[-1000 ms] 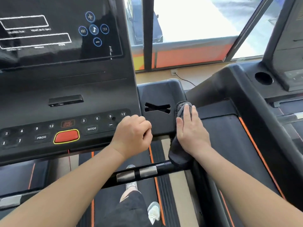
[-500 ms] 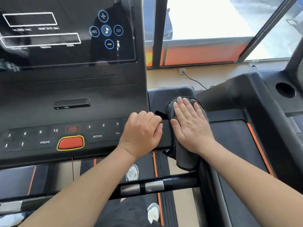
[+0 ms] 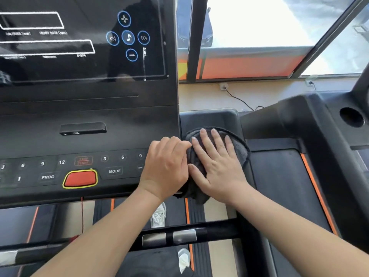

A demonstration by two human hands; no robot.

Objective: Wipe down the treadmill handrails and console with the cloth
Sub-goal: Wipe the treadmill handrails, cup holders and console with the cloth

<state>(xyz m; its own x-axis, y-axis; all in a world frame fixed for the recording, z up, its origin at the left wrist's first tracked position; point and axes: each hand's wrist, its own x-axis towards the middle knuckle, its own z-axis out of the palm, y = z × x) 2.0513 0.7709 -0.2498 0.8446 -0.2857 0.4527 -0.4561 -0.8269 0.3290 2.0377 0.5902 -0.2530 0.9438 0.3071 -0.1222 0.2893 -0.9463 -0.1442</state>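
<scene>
A dark grey cloth lies over the black side tray to the right of the treadmill console. My right hand lies flat on the cloth, fingers spread, and presses it down. My left hand is curled in a fist at the console's right lower edge, touching the cloth's left side; whether it grips the cloth is hidden. The front handrail bar with its metal sensor plates runs across below my forearms.
The console carries a red stop button and number keys. A second treadmill with a round cup hole stands close on the right. Windows and a wall socket with a cable are ahead. My shoes stand on the belt below.
My right hand has slid the cloth up from the right handrail's corner onto the side tray and flattened on it. My left hand shifted right along the console edge until it touches the cloth.
</scene>
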